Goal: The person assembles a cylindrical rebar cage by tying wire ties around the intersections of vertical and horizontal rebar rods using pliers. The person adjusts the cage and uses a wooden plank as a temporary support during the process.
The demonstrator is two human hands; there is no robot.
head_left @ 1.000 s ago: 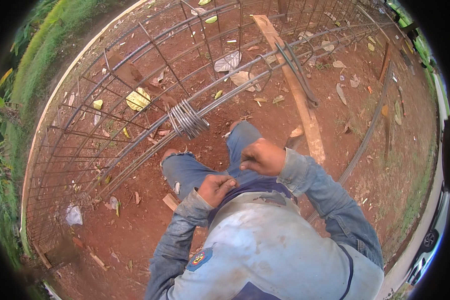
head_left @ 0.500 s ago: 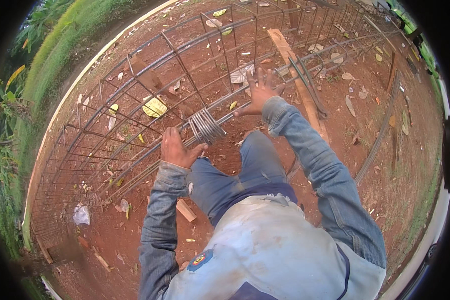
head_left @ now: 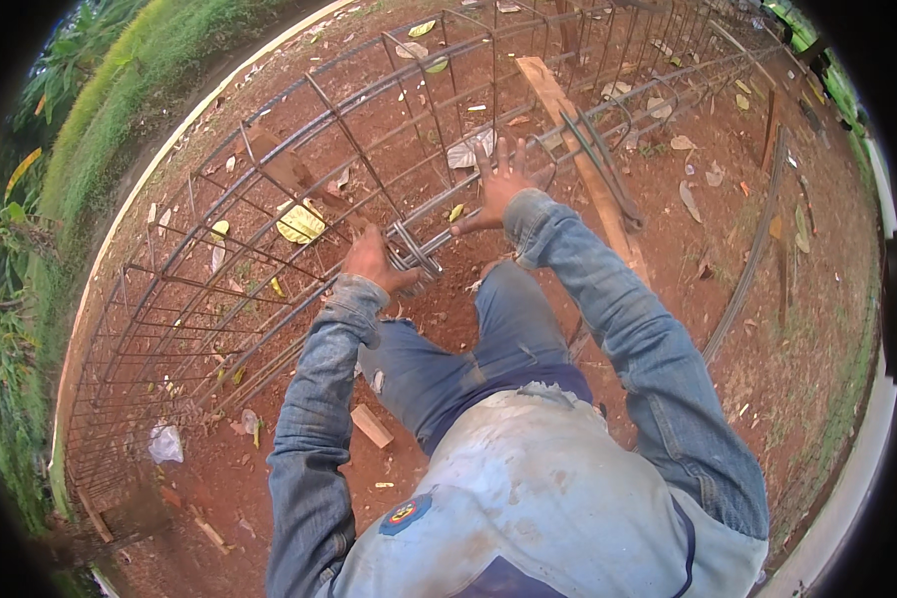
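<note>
A bundle of steel stirrups [head_left: 416, 247] hangs around the long rebar rods [head_left: 439, 206] in front of my knees. My left hand [head_left: 371, 261] is closed over the left side of the bundle, its thumb along the near side; the palm hides part of the rings. Farther right, my right hand [head_left: 505, 189] lies open on the same rods, fingers spread and thumb out to the left. A gap separates it from the stirrups. The rods belong to a long rusty rebar cage [head_left: 354, 147] that stretches from the lower left to the upper right.
A wooden plank [head_left: 596, 189] crosses under the rods to the right, with a dark bent metal piece [head_left: 608, 164] on it. Red soil carries dry leaves, a wood block [head_left: 372, 426] and a plastic bag [head_left: 165, 443]. More rods [head_left: 752, 264] lie at far right.
My left hand has moved right and away from me, onto the stirrups, which now look bunched closer together and partly covered. My right hand stays spread on the rods.
</note>
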